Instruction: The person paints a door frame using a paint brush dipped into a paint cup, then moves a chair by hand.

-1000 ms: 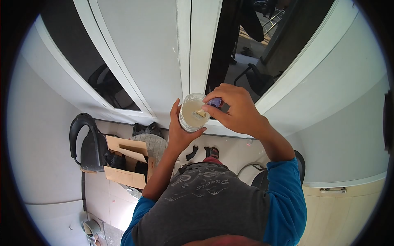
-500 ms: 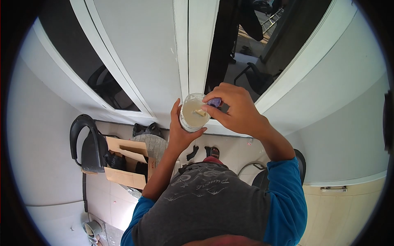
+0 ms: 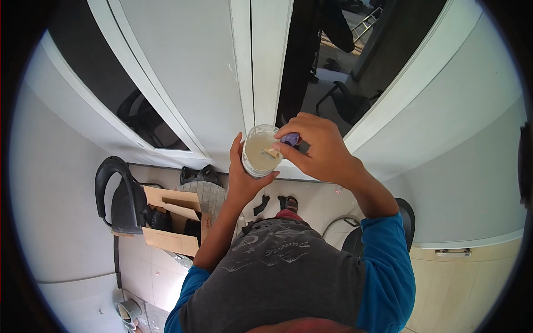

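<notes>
My left hand point(image 3: 243, 180) grips a small round clear container point(image 3: 259, 151) from below; it holds a pale cream paste. My right hand point(image 3: 319, 147) pinches a small tool with a purple handle point(image 3: 290, 139), whose pale tip dips into the paste. Both hands are held up in front of a white window frame point(image 3: 261, 61) with dark glass panes on either side.
On the floor below, to the left, an open cardboard box point(image 3: 169, 216) stands next to a black chair point(image 3: 119, 194). Dark shoes point(image 3: 198, 174) lie by the wall. A sandalled foot point(image 3: 287, 204) and a black round seat point(image 3: 355, 238) are below my arms.
The view has shifted slightly; the hands, the container and the tool keep the same pose.
</notes>
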{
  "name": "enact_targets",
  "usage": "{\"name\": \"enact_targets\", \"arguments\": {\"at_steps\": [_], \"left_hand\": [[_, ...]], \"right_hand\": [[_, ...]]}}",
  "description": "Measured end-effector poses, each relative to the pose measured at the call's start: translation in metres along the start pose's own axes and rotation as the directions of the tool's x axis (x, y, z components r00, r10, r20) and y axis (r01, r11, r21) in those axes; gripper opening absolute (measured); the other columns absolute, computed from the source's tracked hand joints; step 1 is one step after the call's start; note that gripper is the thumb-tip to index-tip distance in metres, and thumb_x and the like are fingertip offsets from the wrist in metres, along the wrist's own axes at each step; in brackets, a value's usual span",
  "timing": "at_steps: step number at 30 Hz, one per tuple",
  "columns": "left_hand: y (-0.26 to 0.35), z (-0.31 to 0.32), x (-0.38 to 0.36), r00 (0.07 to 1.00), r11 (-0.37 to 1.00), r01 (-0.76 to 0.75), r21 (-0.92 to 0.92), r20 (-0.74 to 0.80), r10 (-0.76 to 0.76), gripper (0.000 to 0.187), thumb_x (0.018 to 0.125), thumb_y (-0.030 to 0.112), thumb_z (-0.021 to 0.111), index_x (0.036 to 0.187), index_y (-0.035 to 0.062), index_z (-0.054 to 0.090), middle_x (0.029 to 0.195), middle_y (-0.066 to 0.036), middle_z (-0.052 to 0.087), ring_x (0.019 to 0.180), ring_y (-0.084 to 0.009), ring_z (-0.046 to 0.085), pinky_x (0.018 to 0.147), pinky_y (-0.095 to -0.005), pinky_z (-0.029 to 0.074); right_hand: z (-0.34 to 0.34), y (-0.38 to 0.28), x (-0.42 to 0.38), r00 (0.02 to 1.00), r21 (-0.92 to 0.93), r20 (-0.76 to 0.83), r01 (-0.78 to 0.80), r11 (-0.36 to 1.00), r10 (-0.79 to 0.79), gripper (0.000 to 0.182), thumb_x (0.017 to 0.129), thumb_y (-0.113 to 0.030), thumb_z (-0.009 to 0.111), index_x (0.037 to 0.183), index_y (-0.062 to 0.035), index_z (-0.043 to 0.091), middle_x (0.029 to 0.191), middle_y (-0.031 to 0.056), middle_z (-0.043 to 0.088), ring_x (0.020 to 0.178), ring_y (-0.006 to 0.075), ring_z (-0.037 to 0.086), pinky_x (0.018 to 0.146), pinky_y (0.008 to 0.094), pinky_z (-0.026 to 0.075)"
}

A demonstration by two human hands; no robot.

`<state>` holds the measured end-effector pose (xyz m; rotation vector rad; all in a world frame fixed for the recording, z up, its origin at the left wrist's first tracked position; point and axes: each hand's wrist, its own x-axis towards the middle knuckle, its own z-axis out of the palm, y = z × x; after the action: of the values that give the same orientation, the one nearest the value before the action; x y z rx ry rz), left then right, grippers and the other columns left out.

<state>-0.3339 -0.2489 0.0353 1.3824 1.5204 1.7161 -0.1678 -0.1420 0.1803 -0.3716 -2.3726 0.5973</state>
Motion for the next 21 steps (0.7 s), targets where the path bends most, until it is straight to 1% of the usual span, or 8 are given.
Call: {"name": "enact_targets", "arguments": {"at_steps": [7,10,12,13,15,18,19,21], "left_hand": [[-0.002,-0.001,0.003,1.0,0.999,-0.019,0.035,0.002,0.019,0.122,0.066,0.013,0.093,0.16,0.0045,0.015,0.142,-0.021,0.047,0.129,-0.0298,0.055,0.106,-0.0422,0.048],[-0.007,0.0,0.003,1.0,0.999,0.009,-0.042,0.01,-0.009,0.122,0.066,0.012,0.093,0.16,0.0043,0.015,0.142,-0.02,0.047,0.13,-0.0296,0.054,0.107,-0.0419,0.047],[-0.008,0.001,0.003,1.0,0.998,-0.014,-0.059,0.003,0.014,0.121,0.066,0.011,0.093,0.159,0.0038,0.015,0.143,-0.02,0.047,0.131,-0.0293,0.053,0.109,-0.0419,0.046],[-0.007,0.001,0.003,1.0,0.998,-0.009,-0.058,-0.001,0.009,0.121,0.066,0.011,0.093,0.159,0.0038,0.015,0.143,-0.02,0.047,0.131,-0.0293,0.053,0.109,-0.0419,0.046],[-0.003,0.0,0.004,1.0,1.0,0.005,0.009,-0.001,-0.005,0.121,0.066,0.012,0.093,0.159,0.0033,0.016,0.144,-0.02,0.047,0.132,-0.0291,0.052,0.11,-0.042,0.045],[-0.008,0.001,0.007,1.0,0.999,-0.031,0.03,-0.001,0.031,0.121,0.068,0.013,0.093,0.159,0.0029,0.014,0.141,-0.024,0.048,0.13,-0.0326,0.055,0.109,-0.0419,0.046],[-0.008,0.001,0.007,1.0,0.999,-0.022,0.033,-0.007,0.023,0.121,0.068,0.013,0.093,0.159,0.0029,0.014,0.141,-0.024,0.048,0.13,-0.0326,0.055,0.109,-0.0419,0.046],[-0.007,0.002,0.009,1.0,1.0,0.007,0.006,0.001,-0.007,0.121,0.066,0.013,0.093,0.158,0.0032,0.016,0.146,-0.02,0.045,0.133,-0.0292,0.051,0.111,-0.0417,0.044]], "right_hand": [[0.004,0.003,-0.001,1.0,0.001,-0.015,-0.004,1.0,0.004,0.018,0.085,-0.018,0.081,0.095,-0.0041,0.075,0.08,0.0103,0.068,0.068,0.0196,0.064,0.061,0.0303,0.048],[0.001,0.007,0.001,0.998,0.056,0.006,-0.062,0.996,0.062,0.016,0.087,-0.016,0.08,0.094,-0.0028,0.075,0.081,0.0085,0.069,0.064,0.0155,0.062,0.058,0.0291,0.047],[-0.004,0.008,0.003,0.96,0.223,0.005,-0.272,0.936,0.278,0.014,0.091,-0.013,0.076,0.097,-0.001,0.073,0.082,0.0066,0.07,0.062,0.011,0.063,0.055,0.0245,0.046],[-0.004,0.013,0.002,0.96,0.225,0.01,-0.274,0.935,0.279,0.014,0.091,-0.013,0.076,0.097,-0.001,0.073,0.082,0.0066,0.07,0.062,0.011,0.063,0.055,0.0245,0.046],[0.0,0.025,-0.001,0.901,0.483,-0.088,-0.334,0.81,0.425,0.015,0.094,-0.013,0.073,0.102,0.0007,0.071,0.079,0.0056,0.069,0.062,0.0088,0.066,0.053,0.02,0.045],[-0.008,0.038,-0.001,0.866,0.603,-0.086,-0.349,0.718,0.493,0.016,0.096,-0.013,0.07,0.102,0.0017,0.069,0.079,0.0079,0.07,0.064,0.0111,0.07,0.053,0.0187,0.048],[-0.01,0.042,-0.002,0.839,0.67,-0.065,-0.366,0.647,0.541,0.016,0.096,-0.013,0.069,0.103,0.0023,0.068,0.081,0.0089,0.071,0.065,0.0116,0.07,0.053,0.0189,0.05],[-0.011,0.046,-0.005,0.821,0.69,-0.082,-0.362,0.627,0.564,0.017,0.097,-0.015,0.068,0.101,0.0015,0.068,0.078,0.011,0.071,0.061,0.0115,0.068,0.053,0.0205,0.049]]}}
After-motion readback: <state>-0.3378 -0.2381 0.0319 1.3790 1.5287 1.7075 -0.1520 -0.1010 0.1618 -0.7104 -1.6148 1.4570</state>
